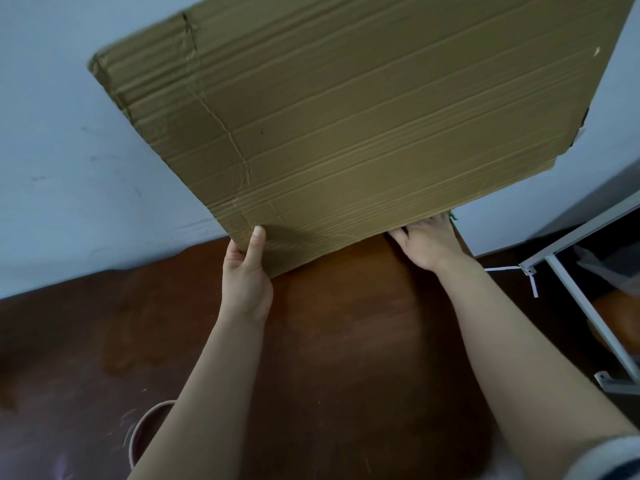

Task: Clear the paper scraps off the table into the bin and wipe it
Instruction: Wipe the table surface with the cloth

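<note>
A pale wall [69,150] fills the view beyond both hands. Against it stands a big sheet of brown cardboard [346,126], creased and tilted, rising up and away from the hands, its lower edge just above the worktop. The dark brown worktop [346,341] spreads under both forearms and out to the left; a damp-looking patch shows on it left of the left arm.

The left hand [246,275] grips the cardboard's lower left corner, thumb pressed on the near face, fingers hidden behind the sheet. The right hand [427,242] sits at the sheet's lower right edge, its fingers tucked under or behind the cardboard; whether it is clenched on the sheet cannot be told.

Right of the right arm stands a white metal frame [571,296], with a thin white paper strip [502,269] hanging off its near corner. Below the left forearm, the round rim of a bin [145,420] shows. No paper scraps lie on the visible worktop.
</note>
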A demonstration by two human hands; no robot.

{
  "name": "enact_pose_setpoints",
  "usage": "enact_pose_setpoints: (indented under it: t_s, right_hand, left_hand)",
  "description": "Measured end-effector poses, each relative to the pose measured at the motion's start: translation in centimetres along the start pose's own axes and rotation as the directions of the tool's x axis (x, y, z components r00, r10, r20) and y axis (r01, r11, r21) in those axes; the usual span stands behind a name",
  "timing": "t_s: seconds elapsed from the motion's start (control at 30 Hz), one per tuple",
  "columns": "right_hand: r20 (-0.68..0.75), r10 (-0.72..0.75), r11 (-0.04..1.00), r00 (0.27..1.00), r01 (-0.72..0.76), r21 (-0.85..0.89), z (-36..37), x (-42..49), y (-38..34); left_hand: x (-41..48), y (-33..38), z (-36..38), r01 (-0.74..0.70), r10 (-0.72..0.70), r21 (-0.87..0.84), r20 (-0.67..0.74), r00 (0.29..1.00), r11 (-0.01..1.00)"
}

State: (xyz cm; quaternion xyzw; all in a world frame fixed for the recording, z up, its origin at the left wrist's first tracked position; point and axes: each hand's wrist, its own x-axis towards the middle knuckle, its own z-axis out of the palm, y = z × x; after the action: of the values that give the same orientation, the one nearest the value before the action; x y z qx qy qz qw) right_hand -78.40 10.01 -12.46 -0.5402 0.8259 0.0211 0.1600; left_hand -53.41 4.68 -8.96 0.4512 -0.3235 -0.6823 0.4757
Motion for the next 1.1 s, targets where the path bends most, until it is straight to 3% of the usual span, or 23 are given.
enact_pose_setpoints:
  t_s: [0.2,0.37,0.7,0.9,1.0,1.1]
  right_hand:
    - [-0.086,0.061,0.996,0.994,-0.055,0.069,2.4,-6.7,0.2]
    - [-0.038,0.045,0.998,0.998,-0.044,0.039,4.2,-13.2,-1.6]
    - [0.018,-0.015,0.998,1.000,0.014,0.060,2.2,-6.7,-3.4]
    - [0.006,-0.184,0.983,0.983,0.184,-0.023,4.7,-13.0,-7.6]
    - [0.072,-0.220,0.975,0.973,0.221,-0.006,5.8,-15.2,-9.4]
    - [0.031,-0.233,0.972,0.972,0.233,0.013,5.4,-14.2,-9.5]
  left_hand:
    - [0.2,-0.4,0.3,0.004,-0.004,-0.017,0.001,1.000,1.000]
    - [0.1,-0.3,0.3,-0.002,0.002,-0.030,-0.001,1.000,1.000]
    - [-0.1,0.5,-1.2,-0.057,0.057,0.021,-0.013,0.998,0.998]
    - [0.0,1.7,-3.6,-0.090,0.090,0.035,-0.027,0.996,0.995]
    - [0.2,2.4,-5.2,-0.088,0.089,0.051,-0.027,0.996,0.995]
    - [0.4,2.9,-6.2,-0.083,0.086,0.071,-0.041,0.995,0.994]
